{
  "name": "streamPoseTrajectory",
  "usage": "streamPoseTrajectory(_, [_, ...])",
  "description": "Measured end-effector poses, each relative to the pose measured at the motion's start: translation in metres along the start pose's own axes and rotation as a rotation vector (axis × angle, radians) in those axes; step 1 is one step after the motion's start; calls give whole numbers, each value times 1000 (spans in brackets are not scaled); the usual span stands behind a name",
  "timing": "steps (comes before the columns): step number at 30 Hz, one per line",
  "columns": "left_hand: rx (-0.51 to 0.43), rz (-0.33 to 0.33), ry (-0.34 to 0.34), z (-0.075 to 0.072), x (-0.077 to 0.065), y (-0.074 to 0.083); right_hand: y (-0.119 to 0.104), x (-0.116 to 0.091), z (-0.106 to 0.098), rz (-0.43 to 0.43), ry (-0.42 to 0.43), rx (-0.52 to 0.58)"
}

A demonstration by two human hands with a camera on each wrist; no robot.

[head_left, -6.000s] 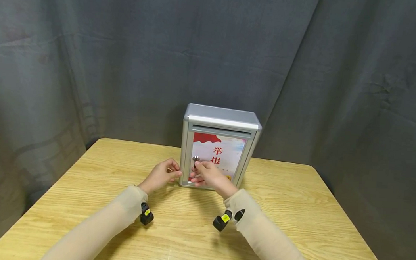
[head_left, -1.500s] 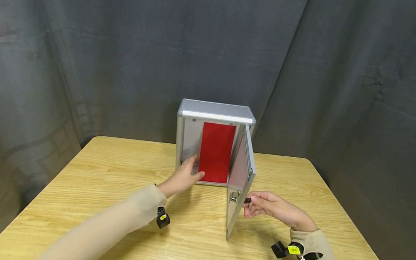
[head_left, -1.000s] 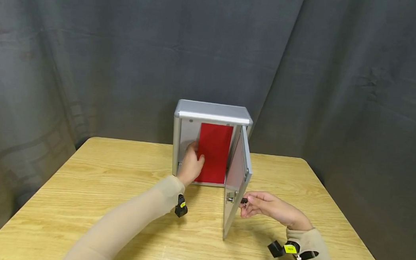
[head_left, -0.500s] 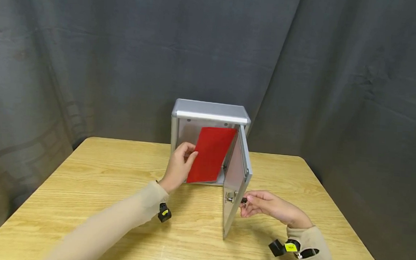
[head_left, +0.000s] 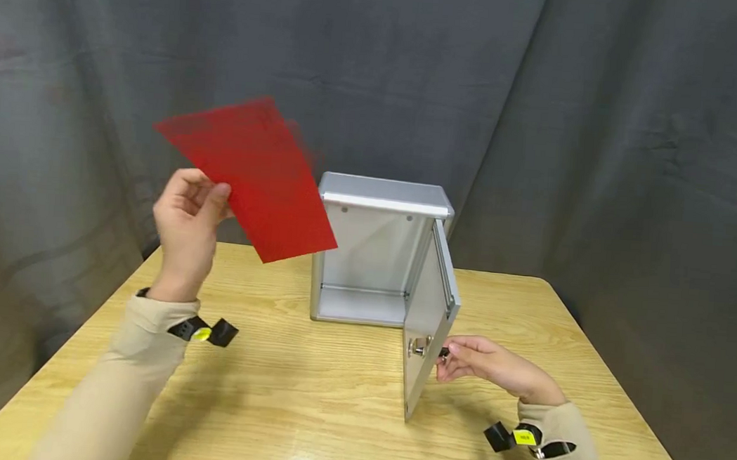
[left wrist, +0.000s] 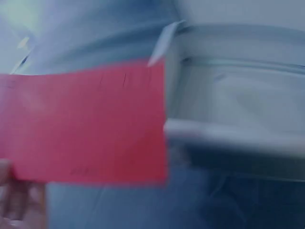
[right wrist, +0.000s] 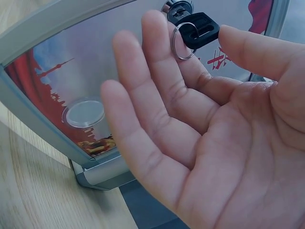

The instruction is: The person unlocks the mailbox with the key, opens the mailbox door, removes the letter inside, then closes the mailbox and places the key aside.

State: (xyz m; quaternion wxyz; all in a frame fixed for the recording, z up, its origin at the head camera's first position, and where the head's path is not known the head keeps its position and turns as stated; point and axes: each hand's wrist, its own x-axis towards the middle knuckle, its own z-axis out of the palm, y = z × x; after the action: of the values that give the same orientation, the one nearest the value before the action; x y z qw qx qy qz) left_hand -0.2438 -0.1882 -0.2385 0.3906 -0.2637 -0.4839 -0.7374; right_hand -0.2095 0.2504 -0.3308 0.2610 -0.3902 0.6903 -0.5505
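My left hand (head_left: pixel 185 229) pinches a flat red sheet of paper (head_left: pixel 264 181) by its left edge, thumb in front. It is raised left of the metal letter box (head_left: pixel 377 188), tilted and blurred by motion. The left wrist view shows the red sheet (left wrist: pixel 90 129) large and smeared. The box's door (head_left: pixel 426 318) is swung out to the right, and its white inside (head_left: pixel 367 251) holds nothing visible. My right hand (head_left: pixel 502 370) pinches the black head of a key (right wrist: pixel 200 31) at the door's lock (right wrist: pixel 178 8). A metal ring (right wrist: pixel 177 45) hangs from the key.
The box stands near the back of a wooden table (head_left: pixel 332 404), before a grey curtain (head_left: pixel 366 68). The door juts toward me, between my hands. A round clear disc (right wrist: pixel 85 113) sits on its printed front. Both wrists wear black straps.
The door has swung from shut to open. My left hand has reached in, gripped the red sheet, and drawn it out, up and left. My right hand has stayed on the key.
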Motion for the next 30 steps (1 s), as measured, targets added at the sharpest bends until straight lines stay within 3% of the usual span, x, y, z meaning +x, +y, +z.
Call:
streamPoseTrajectory(4, [-267,-428,-24,-41,18,-7,1,-1,0,-11,-2,14])
streamPoseTrajectory(7, [-377,-772,-50,-75,15,-30,3,0,0,-10,4,17])
streamPoseTrajectory(9, [-376,-967,-62,-96,4,-48,4,1,1,-11,5,20])
streamPoseTrajectory(12, [-255,-1143,-104,-121,-19,-73,5,2,2,-16,0,26])
streamPoseTrajectory(15, [-79,-1220,-172,-134,-43,-90,5,3,3,-18,-6,31])
streamPoseTrajectory(19, [157,-1235,-315,-135,-64,-106,5,3,3,-13,-7,36])
streamPoseTrajectory(23, [329,-1220,-408,-128,-73,-112,5,3,3,-15,-11,39])
streamPoseTrajectory(30, [522,-1215,-446,-117,-80,-116,6,3,2,-22,-20,45])
